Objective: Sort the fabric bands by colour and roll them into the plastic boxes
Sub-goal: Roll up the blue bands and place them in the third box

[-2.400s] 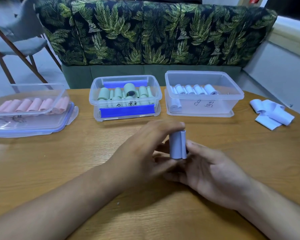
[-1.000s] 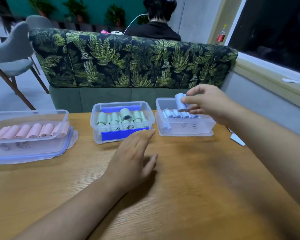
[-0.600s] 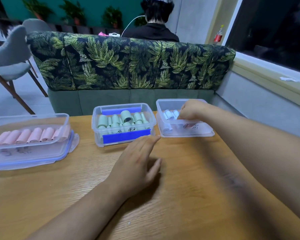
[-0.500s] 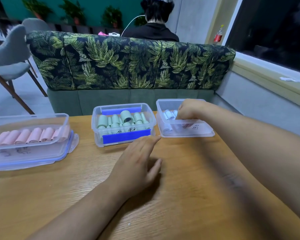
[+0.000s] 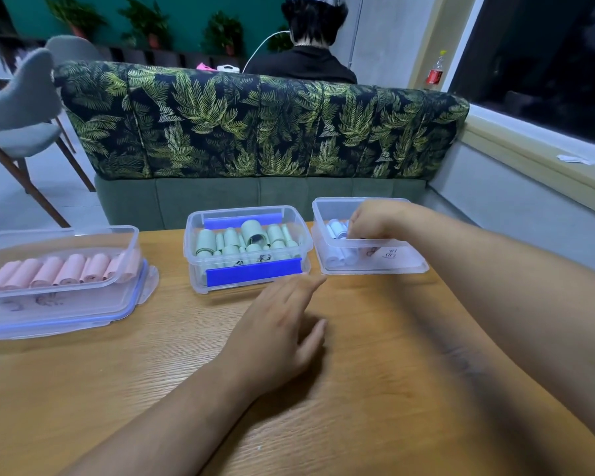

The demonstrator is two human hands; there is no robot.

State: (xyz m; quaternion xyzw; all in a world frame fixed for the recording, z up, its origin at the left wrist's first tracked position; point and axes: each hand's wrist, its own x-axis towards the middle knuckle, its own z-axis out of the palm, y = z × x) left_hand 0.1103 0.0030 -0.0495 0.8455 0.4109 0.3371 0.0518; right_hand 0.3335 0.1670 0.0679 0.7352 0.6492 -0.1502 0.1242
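Three clear plastic boxes stand in a row at the far edge of the wooden table (image 5: 375,338). The left box (image 5: 59,231) holds pink rolls (image 5: 59,273), and the middle box (image 5: 244,210) holds green rolls (image 5: 232,240). In the right box (image 5: 404,266) lie light blue rolls (image 5: 335,230). My right hand (image 5: 371,221) reaches down into the right box with its fingers curled round a light blue roll, which the hand and the box rim mostly hide. My left hand (image 5: 279,338) rests flat on the table in front of the middle box, fingers straight and holding nothing.
A leaf-patterned sofa back (image 5: 255,125) rises just behind the table. A person (image 5: 306,46) sits beyond it, facing away. A grey chair (image 5: 21,108) stands at the far left. At the right run a window ledge (image 5: 529,156) and a bottle (image 5: 436,72).
My right hand carried the rolled light blue band from the table's middle up into the right box and stays there. My left hand let go and lies flat. The view tilted upward.
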